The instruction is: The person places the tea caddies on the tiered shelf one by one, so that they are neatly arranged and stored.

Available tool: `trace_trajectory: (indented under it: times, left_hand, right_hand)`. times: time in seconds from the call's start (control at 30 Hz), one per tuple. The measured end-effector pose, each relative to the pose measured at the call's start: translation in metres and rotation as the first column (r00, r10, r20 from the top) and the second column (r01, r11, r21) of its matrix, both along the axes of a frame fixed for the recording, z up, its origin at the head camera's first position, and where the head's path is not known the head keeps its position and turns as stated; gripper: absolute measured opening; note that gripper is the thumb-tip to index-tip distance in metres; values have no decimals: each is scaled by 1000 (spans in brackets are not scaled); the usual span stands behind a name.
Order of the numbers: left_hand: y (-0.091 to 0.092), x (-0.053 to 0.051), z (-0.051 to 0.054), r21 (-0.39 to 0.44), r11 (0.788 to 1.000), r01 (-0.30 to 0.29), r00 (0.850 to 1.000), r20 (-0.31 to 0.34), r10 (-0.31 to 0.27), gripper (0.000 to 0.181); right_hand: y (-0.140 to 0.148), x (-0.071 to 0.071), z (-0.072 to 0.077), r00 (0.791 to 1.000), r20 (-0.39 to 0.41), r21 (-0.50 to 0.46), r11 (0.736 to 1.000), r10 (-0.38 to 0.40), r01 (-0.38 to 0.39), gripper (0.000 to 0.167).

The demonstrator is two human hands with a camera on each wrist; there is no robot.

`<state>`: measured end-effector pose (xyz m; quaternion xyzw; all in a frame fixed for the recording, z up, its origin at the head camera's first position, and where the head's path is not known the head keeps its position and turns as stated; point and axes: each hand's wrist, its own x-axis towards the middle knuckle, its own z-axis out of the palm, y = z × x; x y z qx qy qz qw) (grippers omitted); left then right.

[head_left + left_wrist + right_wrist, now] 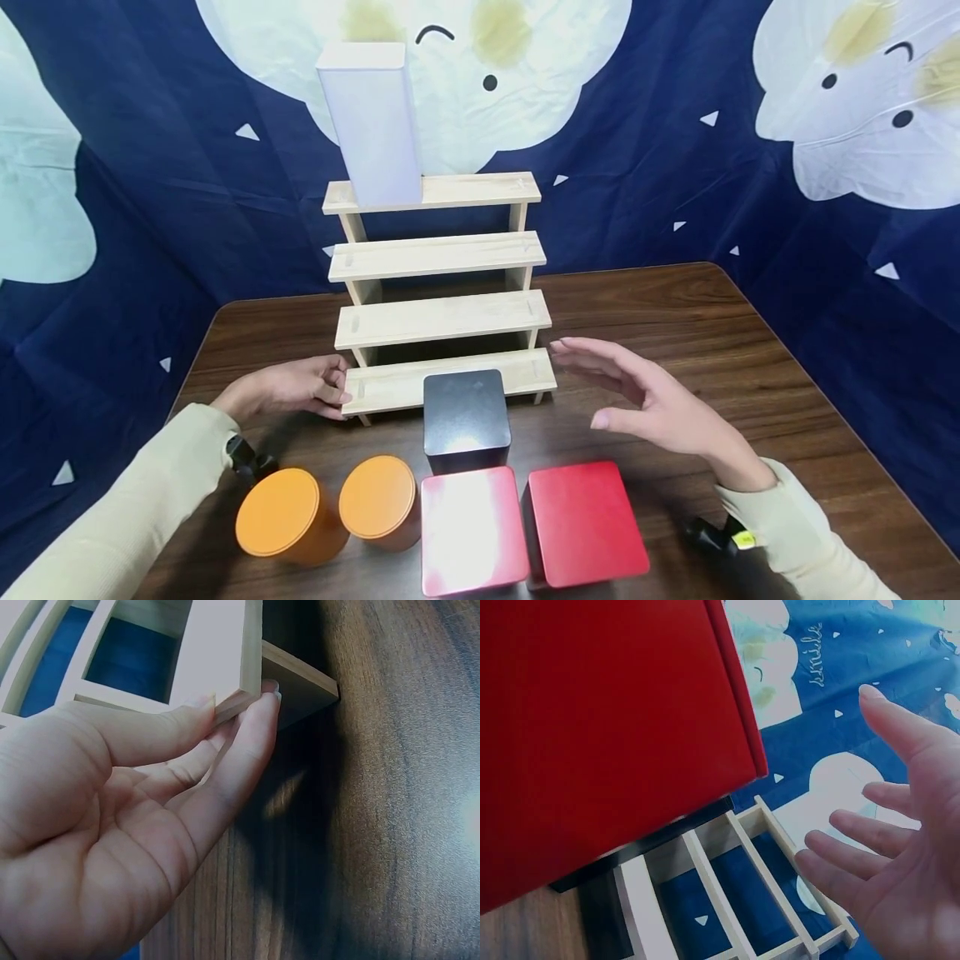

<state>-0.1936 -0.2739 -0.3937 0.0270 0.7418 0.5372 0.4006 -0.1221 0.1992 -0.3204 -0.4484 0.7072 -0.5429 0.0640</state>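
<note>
A stepped wooden shelf [442, 317] with several tiers stands in the middle of the table. At its left end, my left hand [303, 387] pinches the lowest board; in the left wrist view the thumb lies on top of the board [217, 652] and the fingers underneath. My right hand [652, 400] hovers to the right of the lowest tier, fingers spread and holding nothing. A tall white tin [378, 133] stands upright on the left of the top tier. Right in front of the lowest tier is a black square tin [465, 417], partly hiding that board.
Two round orange tins [277, 512] stand at the front left. Beside them are two red square tins [588, 525]; one looms large in the right wrist view. Dark blue cloth [637, 208] with white clouds hangs behind the wooden table [645, 300].
</note>
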Motion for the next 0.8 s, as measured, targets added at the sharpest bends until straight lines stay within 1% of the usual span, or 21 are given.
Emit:
trace_trajectory:
  times: [0.23,0.37,0.53,0.73,0.8]
  left_hand:
    - [0,1,0,5,1000,7,1000,-7,-7,36]
    - [-1,-1,0,4,1000,17,1000,-12,-17,36]
    - [-1,-2,1,-1,1000,24,1000,-11,-24,37]
    - [0,-2,0,-4,1000,22,1000,-3,-22,39]
    - [0,-2,-1,-3,1000,19,1000,-2,-19,39]
  right_hand:
    - [7,15,-7,1000,-8,78,997,-6,7,79]
    - [11,23,-14,1000,6,103,994,21,-22,82]
    - [13,35,-21,997,51,107,993,53,-58,84]
    - [19,53,-25,992,121,176,983,32,-54,81]
    - [22,58,-25,991,134,193,980,26,-52,81]
